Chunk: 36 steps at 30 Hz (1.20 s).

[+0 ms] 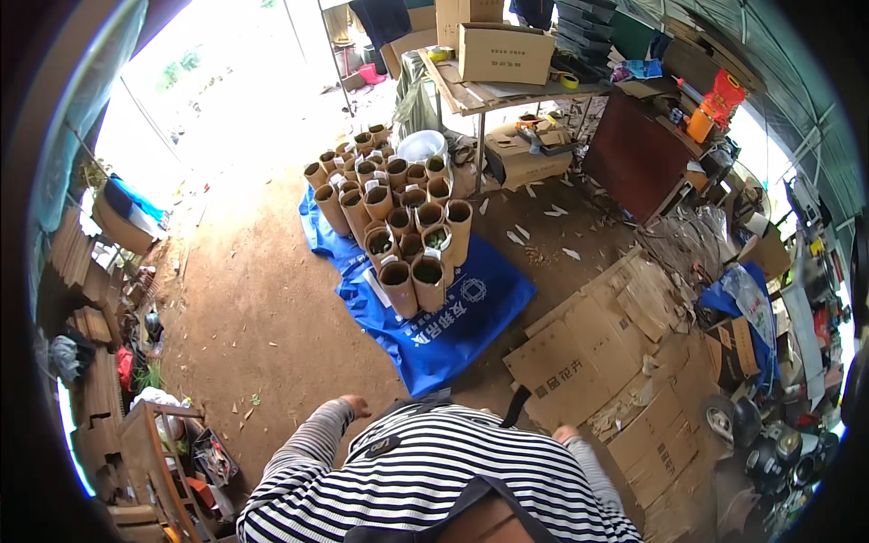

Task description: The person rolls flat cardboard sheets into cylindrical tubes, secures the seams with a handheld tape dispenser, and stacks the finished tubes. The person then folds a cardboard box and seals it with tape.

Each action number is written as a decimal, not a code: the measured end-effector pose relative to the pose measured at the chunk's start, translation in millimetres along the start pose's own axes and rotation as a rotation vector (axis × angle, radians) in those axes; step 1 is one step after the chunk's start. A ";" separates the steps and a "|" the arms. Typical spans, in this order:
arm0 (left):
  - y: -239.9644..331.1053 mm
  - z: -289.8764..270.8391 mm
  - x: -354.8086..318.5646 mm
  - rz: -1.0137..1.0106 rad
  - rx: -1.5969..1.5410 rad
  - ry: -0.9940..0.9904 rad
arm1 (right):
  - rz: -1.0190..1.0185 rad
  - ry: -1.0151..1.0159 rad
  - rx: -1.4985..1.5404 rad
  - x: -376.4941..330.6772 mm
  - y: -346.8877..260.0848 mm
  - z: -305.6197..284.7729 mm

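Note:
My left hand [356, 406] hangs beside my waist, its fingers loosely out, with nothing visible in it. On the other side, my right hand [566, 433] shows only in small part past my striped shirt, and its fingers are hidden. Both hands are apart from the things on the floor. In front of me, several tall brown cardboard tubes [396, 276] stand upright in a tight group, open at the top. Dark or green contents show inside some, and white slips stick out of several. Under them lies a blue plastic sheet [480, 312] with white print.
A white basin [422, 145] sits behind the tubes. Flattened cardboard [579, 371] covers the floor at right. Beyond stands a table [471, 95] with a cardboard box [505, 54], beside a dark red cabinet [638, 154]. A wooden frame [149, 452] with clutter is at lower left.

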<state>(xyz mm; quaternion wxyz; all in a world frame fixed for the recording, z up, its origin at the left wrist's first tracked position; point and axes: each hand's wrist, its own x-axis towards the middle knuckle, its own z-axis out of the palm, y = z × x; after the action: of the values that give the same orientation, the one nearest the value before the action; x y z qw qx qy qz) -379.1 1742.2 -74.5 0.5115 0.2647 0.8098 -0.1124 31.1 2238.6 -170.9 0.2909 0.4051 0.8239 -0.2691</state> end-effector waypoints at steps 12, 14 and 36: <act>62.3 -7.1 184.8 0.038 -0.444 0.031 | -0.300 0.004 0.462 210.9 -189.6 -333.4; 69.6 -41.0 232.9 0.098 -0.413 0.201 | -0.499 -0.070 0.176 231.9 -218.7 -360.5; 299.0 -189.1 163.8 -0.686 -1.650 0.444 | -0.856 -0.132 0.114 601.2 -485.9 -772.7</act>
<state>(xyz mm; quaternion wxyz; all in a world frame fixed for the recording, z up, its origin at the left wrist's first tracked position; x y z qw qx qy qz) -417.2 2128.8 -107.9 0.3097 -0.4233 0.7468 0.4089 -873.5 2814.6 40.8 0.1824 0.0242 0.8811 -0.4357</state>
